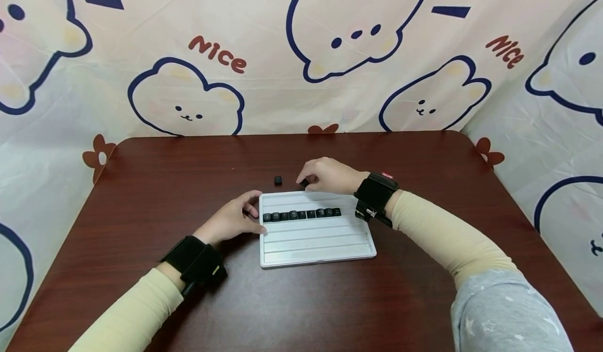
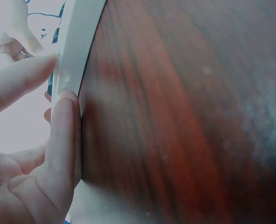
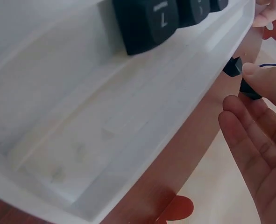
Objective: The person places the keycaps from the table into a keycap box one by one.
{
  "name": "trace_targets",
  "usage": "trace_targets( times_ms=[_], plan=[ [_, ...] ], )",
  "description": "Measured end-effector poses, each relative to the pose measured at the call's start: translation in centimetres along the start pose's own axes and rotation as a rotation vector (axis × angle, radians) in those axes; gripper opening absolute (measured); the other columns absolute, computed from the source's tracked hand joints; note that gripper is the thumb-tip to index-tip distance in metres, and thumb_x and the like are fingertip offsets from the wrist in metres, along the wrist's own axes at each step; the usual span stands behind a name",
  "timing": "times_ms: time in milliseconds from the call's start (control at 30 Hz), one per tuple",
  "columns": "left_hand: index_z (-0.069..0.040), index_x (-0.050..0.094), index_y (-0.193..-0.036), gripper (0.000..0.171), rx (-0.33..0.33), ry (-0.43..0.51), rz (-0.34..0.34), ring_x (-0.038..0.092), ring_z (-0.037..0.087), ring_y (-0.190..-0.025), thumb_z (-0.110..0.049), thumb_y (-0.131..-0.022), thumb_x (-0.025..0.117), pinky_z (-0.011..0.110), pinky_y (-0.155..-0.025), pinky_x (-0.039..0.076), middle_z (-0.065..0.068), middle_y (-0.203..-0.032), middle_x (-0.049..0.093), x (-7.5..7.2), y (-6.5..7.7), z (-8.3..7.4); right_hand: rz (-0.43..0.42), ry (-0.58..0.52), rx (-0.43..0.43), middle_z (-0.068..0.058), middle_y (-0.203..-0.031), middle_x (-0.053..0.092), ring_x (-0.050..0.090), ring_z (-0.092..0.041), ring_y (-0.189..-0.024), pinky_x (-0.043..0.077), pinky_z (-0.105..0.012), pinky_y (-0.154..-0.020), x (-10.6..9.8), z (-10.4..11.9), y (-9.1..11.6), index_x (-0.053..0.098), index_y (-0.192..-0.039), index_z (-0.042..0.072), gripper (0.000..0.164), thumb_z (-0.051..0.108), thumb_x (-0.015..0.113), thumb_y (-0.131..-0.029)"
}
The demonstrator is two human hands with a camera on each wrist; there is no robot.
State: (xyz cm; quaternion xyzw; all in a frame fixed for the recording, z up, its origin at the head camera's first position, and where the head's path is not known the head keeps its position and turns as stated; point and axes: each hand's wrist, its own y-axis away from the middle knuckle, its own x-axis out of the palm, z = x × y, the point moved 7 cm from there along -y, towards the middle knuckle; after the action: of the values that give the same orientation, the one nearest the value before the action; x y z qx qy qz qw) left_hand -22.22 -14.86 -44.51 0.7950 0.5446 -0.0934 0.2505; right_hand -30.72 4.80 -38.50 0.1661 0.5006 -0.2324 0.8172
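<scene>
A white ridged tray (image 1: 320,243) lies on the table with a row of black keycaps (image 1: 302,215) along one of its upper channels. My left hand (image 1: 231,217) holds the tray's left edge; the left wrist view has the thumb (image 2: 63,128) against its outer side and the index finger at the rim. Past the far edge, my right hand (image 1: 332,176) pinches a black keycap (image 3: 250,89) between thumb and fingertips. Another black keycap (image 1: 278,180) sits on the table behind the tray, left of the right hand.
The brown wooden table (image 1: 188,168) extends around the tray on all sides. Behind it and along its sides hangs a pale curtain (image 1: 268,95) with cartoon bears. Both wrists wear black straps (image 1: 377,192).
</scene>
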Motion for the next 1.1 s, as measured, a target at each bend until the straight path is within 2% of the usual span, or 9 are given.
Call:
trace_targets(
  times_ms=[133,433,733,1100],
  plan=[
    [-0.005,0.041,-0.153,0.087,-0.006,0.002,0.001,0.057,0.022,-0.078,-0.008,-0.079,0.088,0.033,-0.071,0.047,0.014,-0.105,0.059,0.0,0.1,0.0,-0.019,-0.026,-0.003,-0.004,-0.108,0.070,0.060,-0.017,-0.092,0.051,-0.032,-0.084,-0.4,-0.1,0.7,0.077,-0.116,0.005,0.025,0.005,0.077,-0.091],
    [-0.004,0.040,-0.153,0.087,0.013,-0.014,0.015,0.057,0.022,-0.079,-0.010,-0.080,0.088,0.033,-0.071,0.046,0.015,-0.106,0.059,0.1,0.0,-0.1,-0.010,-0.039,0.025,-0.003,-0.112,0.070,0.063,-0.014,-0.094,0.053,-0.029,-0.085,-0.7,-0.4,2.7,0.078,-0.116,0.009,0.026,0.003,0.077,-0.091],
    [-0.004,0.041,-0.152,0.086,0.025,-0.053,0.014,0.057,0.023,-0.082,-0.013,-0.081,0.087,0.034,-0.072,0.046,0.014,-0.106,0.060,0.0,0.1,-0.2,-0.067,-0.052,0.020,-0.003,-0.110,0.071,0.061,-0.012,-0.088,0.053,-0.029,-0.082,-0.9,-1.0,4.3,0.078,-0.115,0.007,0.026,0.000,0.076,-0.090],
    [-0.003,0.040,-0.152,0.087,0.014,-0.041,0.013,0.057,0.022,-0.079,-0.011,-0.080,0.088,0.034,-0.071,0.046,0.016,-0.106,0.060,0.1,0.0,-0.3,-0.097,-0.072,0.049,-0.001,-0.109,0.070,0.062,-0.012,-0.088,0.055,-0.031,-0.083,-1.0,-1.3,6.4,0.079,-0.113,0.008,0.025,-0.002,0.076,-0.090]
  ],
)
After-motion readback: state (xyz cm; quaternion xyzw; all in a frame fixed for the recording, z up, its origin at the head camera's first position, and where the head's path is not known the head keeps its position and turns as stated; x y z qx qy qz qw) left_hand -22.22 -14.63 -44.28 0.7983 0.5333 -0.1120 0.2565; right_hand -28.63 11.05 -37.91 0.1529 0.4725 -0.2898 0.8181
